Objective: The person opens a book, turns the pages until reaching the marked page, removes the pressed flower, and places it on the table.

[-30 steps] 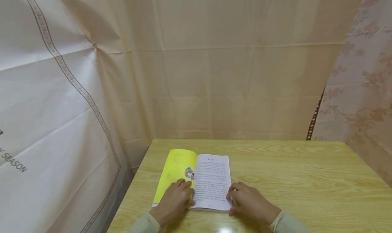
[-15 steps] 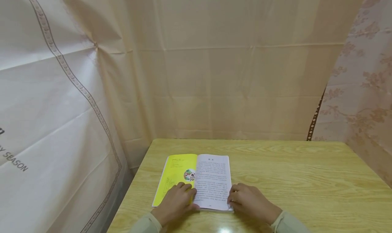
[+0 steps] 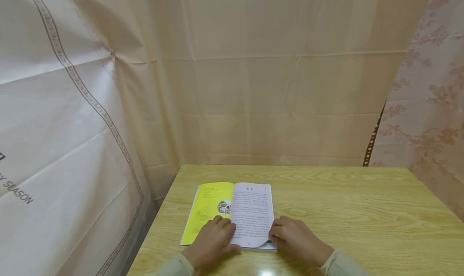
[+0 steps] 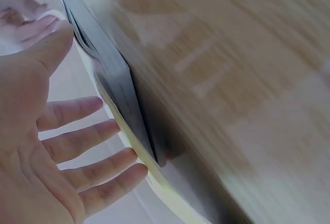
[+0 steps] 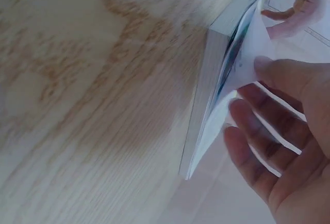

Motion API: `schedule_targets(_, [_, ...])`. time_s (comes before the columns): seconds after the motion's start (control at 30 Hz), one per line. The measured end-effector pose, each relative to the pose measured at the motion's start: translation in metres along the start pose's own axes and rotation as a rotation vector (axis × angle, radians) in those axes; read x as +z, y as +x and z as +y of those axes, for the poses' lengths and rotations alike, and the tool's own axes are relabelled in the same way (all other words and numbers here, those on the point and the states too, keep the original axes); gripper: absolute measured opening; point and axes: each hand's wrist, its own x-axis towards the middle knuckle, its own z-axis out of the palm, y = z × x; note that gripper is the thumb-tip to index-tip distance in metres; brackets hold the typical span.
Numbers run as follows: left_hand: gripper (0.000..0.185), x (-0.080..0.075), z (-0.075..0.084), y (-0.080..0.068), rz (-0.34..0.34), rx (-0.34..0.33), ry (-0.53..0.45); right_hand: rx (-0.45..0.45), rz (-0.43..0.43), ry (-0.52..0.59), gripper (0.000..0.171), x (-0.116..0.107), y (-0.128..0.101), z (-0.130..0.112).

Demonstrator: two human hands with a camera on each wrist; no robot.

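Observation:
An open book lies on the table, with a yellow page [image 3: 206, 199] at left and a printed white page [image 3: 251, 211] at right. My left hand [image 3: 212, 239] rests over the yellow page near the fold; in the left wrist view the fingers of that hand [image 4: 56, 152] are extended along the page edge. At the lower right corner, my right hand [image 3: 299, 239] pinches the white page, whose corner is lifted off the pages below. The right wrist view shows this raised page [image 5: 255, 53] between thumb and fingers, above the thick page block [image 5: 203, 90].
The wood-grain table [image 3: 348, 203] extends to the right of the book and behind it. A beige curtain [image 3: 275, 86] hangs along the back, a white cloth [image 3: 65, 147] at left and a flowered cloth [image 3: 431, 119] at right.
The yellow page has settled flatter on the left. My left hand has shifted slightly right, toward the fold. Under my right hand, the white page's lower corner has curled up.

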Motion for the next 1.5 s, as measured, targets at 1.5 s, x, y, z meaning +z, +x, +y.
schedule_targets(1.5, [0.023,0.003,-0.003,-0.007,0.125,0.119,0.034,0.129,-0.133,0.135,0.028,-0.002,-0.003,-0.003])
